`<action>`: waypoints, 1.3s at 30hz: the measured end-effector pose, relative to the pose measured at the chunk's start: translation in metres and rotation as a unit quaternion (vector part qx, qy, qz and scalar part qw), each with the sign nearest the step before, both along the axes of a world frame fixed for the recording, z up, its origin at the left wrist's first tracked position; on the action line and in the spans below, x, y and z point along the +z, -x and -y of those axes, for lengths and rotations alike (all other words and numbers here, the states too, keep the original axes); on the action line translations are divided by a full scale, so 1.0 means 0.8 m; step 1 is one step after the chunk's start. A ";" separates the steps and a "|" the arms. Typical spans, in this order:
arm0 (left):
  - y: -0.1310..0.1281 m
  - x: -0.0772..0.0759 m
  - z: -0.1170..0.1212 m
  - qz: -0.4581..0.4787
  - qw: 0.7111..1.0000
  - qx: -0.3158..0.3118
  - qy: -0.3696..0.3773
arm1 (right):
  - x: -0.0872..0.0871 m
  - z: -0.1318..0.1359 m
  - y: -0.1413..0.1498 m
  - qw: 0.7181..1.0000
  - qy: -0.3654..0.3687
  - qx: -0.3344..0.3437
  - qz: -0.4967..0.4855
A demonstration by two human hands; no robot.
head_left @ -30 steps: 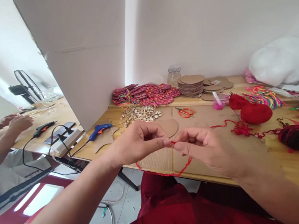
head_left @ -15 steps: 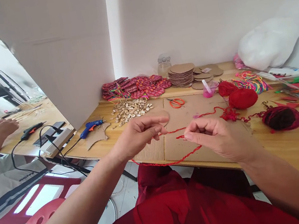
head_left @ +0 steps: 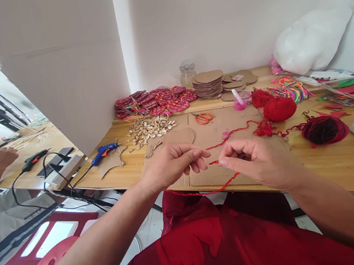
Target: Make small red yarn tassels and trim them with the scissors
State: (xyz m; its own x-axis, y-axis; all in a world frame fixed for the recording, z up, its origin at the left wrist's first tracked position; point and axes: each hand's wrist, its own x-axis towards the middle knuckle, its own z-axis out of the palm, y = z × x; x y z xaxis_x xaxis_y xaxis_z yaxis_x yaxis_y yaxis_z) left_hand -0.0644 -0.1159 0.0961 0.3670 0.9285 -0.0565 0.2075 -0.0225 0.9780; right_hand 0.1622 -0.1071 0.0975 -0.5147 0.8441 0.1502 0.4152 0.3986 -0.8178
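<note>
The right hand (head_left: 257, 159) pinches red yarn (head_left: 214, 162) between thumb and forefinger, its short end projecting toward the left hand (head_left: 171, 165). The left hand's fingers are loosely bent; whether they grip yarn cannot be determined. Both hands are raised at the near edge of the worktable (head_left: 310, 168). One strand sags below them; another runs behind toward a yarn tangle (head_left: 263, 128) beside the red yarn ball (head_left: 280, 109). Beyond the hands, orange-handled scissors (head_left: 205, 119) lie on a cardboard sheet (head_left: 226, 119), right of a heap of pale chips (head_left: 152, 130). Farther back stand stacked cardboard cutouts (head_left: 209, 85) and a clear jar (head_left: 188, 75).
</note>
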 end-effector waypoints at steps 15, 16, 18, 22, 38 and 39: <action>-0.021 0.001 -0.009 -0.029 0.996 -0.044 0.074 | -0.001 -0.002 -0.015 0.999 -0.018 -0.003 0.041; -0.023 0.002 -0.009 -0.032 0.996 -0.043 0.077 | -0.001 -0.002 -0.015 0.999 -0.015 -0.003 0.044; -0.027 0.003 -0.009 -0.032 0.995 -0.040 0.087 | -0.002 -0.003 -0.015 0.999 -0.010 -0.002 0.047; -0.035 -0.001 -0.007 -0.046 0.993 -0.043 0.099 | -0.002 -0.004 -0.015 0.999 -0.008 -0.007 0.050; -0.026 -0.020 -0.015 0.007 0.991 -0.046 0.127 | -0.008 -0.009 -0.016 0.998 0.023 0.007 0.063; -0.025 -0.019 -0.014 -0.004 0.992 -0.047 0.121 | -0.008 -0.009 -0.016 0.998 0.022 0.004 0.066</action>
